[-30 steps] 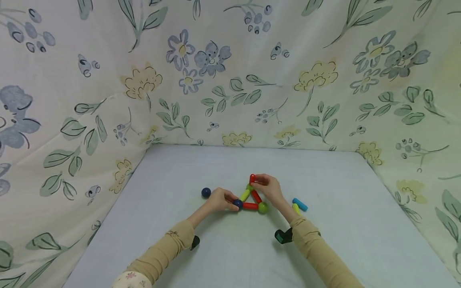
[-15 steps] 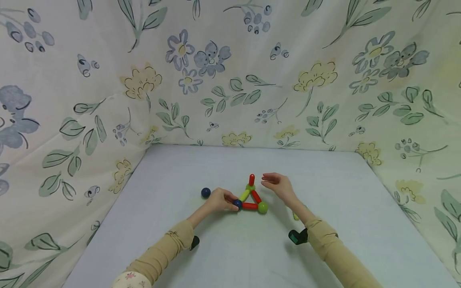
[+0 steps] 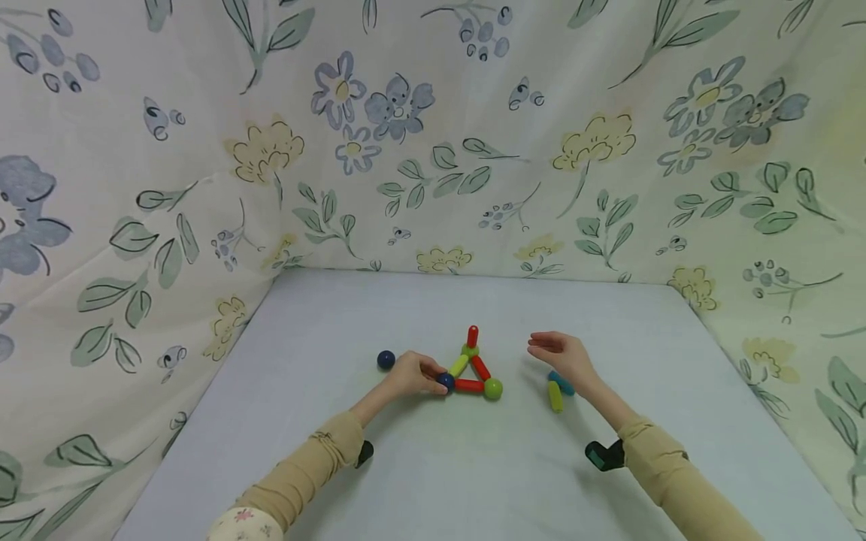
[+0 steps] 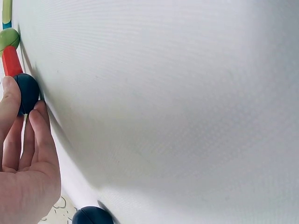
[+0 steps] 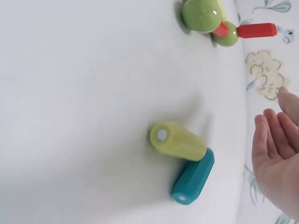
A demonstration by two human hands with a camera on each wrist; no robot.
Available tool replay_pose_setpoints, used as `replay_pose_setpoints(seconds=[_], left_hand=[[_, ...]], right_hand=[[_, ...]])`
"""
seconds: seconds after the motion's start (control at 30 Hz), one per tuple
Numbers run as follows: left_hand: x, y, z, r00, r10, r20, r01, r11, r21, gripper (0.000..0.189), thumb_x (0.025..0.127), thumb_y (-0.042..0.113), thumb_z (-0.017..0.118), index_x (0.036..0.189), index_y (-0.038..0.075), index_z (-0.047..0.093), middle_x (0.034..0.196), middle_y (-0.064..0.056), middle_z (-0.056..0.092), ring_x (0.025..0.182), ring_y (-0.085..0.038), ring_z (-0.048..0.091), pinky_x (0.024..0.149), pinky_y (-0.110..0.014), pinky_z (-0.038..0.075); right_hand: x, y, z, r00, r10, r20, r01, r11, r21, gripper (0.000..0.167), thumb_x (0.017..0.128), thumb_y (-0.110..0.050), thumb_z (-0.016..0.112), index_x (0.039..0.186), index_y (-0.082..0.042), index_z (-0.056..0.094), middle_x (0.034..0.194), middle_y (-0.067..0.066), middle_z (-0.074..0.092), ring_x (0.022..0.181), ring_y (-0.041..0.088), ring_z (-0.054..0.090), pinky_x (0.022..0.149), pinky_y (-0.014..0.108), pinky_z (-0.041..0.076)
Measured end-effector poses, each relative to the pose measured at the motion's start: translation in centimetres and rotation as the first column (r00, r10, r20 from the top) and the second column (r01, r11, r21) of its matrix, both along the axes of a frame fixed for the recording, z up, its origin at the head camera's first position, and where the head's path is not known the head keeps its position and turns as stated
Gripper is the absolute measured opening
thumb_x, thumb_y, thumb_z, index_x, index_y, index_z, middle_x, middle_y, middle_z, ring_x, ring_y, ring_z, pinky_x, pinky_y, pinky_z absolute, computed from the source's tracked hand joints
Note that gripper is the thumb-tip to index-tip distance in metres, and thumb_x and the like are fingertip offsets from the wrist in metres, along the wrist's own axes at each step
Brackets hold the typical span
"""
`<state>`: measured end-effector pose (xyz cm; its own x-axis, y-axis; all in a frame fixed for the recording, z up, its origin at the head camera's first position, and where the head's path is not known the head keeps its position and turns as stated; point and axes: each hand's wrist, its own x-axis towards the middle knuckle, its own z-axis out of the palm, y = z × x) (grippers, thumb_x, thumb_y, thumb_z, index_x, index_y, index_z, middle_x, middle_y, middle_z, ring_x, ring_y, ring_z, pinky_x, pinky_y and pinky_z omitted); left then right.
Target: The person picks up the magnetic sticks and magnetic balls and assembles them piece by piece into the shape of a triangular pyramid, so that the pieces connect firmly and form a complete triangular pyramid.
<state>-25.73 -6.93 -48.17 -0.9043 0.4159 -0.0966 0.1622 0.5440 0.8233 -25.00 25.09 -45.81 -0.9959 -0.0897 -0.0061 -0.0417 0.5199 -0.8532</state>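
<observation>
My left hand [image 3: 414,374] pinches a dark blue ball [image 4: 29,93] between thumb and fingers, at the left corner of a triangle of magnetic rods and balls. From that ball a red rod [image 3: 470,385] runs to a green ball [image 3: 493,388], and a yellow-green rod [image 3: 458,367] runs to the far green ball [image 3: 470,350]. A second red rod [image 3: 481,368] joins the two green balls. On the far green ball another red rod [image 5: 257,30] stands upright. My right hand [image 3: 563,355] holds nothing, its fingers relaxed, above and beyond two loose rods.
The loose rods, one yellow-green [image 5: 176,142] and one teal blue [image 5: 193,177], lie touching on the white table [image 3: 433,466], right of the triangle. A spare dark blue ball [image 3: 386,360] sits left of my left hand. Floral cloth [image 3: 433,150] hangs behind and at both sides.
My right hand has let go of the upright red rod and moved right, over towards the loose rods. The red rod stays standing. My left hand keeps its place on the blue ball.
</observation>
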Motion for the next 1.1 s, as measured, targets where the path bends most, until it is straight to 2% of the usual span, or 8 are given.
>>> replay_pose_setpoints(seconds=[0.23, 0.33, 0.63, 0.9, 1.1], left_hand=[[-0.1, 0.0, -0.1, 1.0, -0.001, 0.0, 0.001, 1.0, -0.002, 0.029, 0.071, 0.011, 0.083, 0.098, 0.004, 0.074, 0.093, -0.01, 0.073, 0.08, -0.013, 0.067, 0.071, -0.023, 0.055], [-0.2, 0.0, -0.3, 1.0, -0.007, 0.0, 0.007, 1.0, 0.001, 0.03, 0.071, 0.012, 0.083, 0.098, 0.004, 0.074, 0.093, -0.01, 0.073, 0.079, -0.013, 0.067, 0.071, -0.023, 0.055], [-0.3, -0.1, -0.6, 1.0, -0.005, 0.005, 0.006, 1.0, -0.008, 0.03, 0.071, 0.013, 0.083, 0.099, 0.005, 0.074, 0.094, -0.009, 0.073, 0.079, -0.011, 0.066, 0.072, -0.023, 0.055], [-0.2, -0.1, -0.4, 1.0, -0.008, -0.001, 0.008, 1.0, -0.013, 0.03, 0.071, 0.013, 0.083, 0.099, 0.005, 0.074, 0.094, -0.009, 0.073, 0.08, -0.011, 0.066, 0.071, -0.023, 0.055], [-0.3, 0.0, -0.4, 1.0, -0.016, -0.011, 0.016, 1.0, -0.011, 0.03, 0.071, 0.013, 0.083, 0.098, 0.005, 0.074, 0.092, -0.009, 0.074, 0.08, -0.012, 0.067, 0.071, -0.023, 0.055]], right_hand=[[1.1, 2.6, -0.3, 1.0, -0.012, 0.004, 0.011, 0.999, 0.038, 0.049, 0.091, -0.028, 0.064, 0.128, 0.003, 0.054, 0.121, 0.021, 0.063, 0.111, 0.031, 0.061, 0.083, 0.015, 0.051], [1.5, 3.5, -0.3, 1.0, -0.015, 0.0, 0.015, 0.998, 0.067, 0.048, 0.092, -0.027, 0.063, 0.127, 0.004, 0.054, 0.121, 0.021, 0.063, 0.111, 0.032, 0.061, 0.082, 0.014, 0.051], [2.3, 5.5, -1.1, 1.0, -0.005, 0.016, 0.003, 0.991, 0.134, 0.044, 0.091, -0.023, 0.064, 0.124, 0.005, 0.057, 0.118, 0.021, 0.065, 0.106, 0.032, 0.063, 0.08, 0.017, 0.052], [2.7, 5.6, -2.0, 0.995, 0.019, 0.095, -0.034, 0.986, 0.161, 0.043, 0.088, -0.025, 0.067, 0.121, 0.001, 0.06, 0.115, 0.018, 0.067, 0.102, 0.027, 0.064, 0.087, 0.036, 0.053], [2.9, 5.2, -2.2, 0.995, 0.013, 0.098, -0.032, 0.982, 0.188, 0.04, 0.087, -0.021, 0.068, 0.12, 0.002, 0.061, 0.109, 0.017, 0.069, 0.096, 0.022, 0.065, 0.082, 0.031, 0.053]])
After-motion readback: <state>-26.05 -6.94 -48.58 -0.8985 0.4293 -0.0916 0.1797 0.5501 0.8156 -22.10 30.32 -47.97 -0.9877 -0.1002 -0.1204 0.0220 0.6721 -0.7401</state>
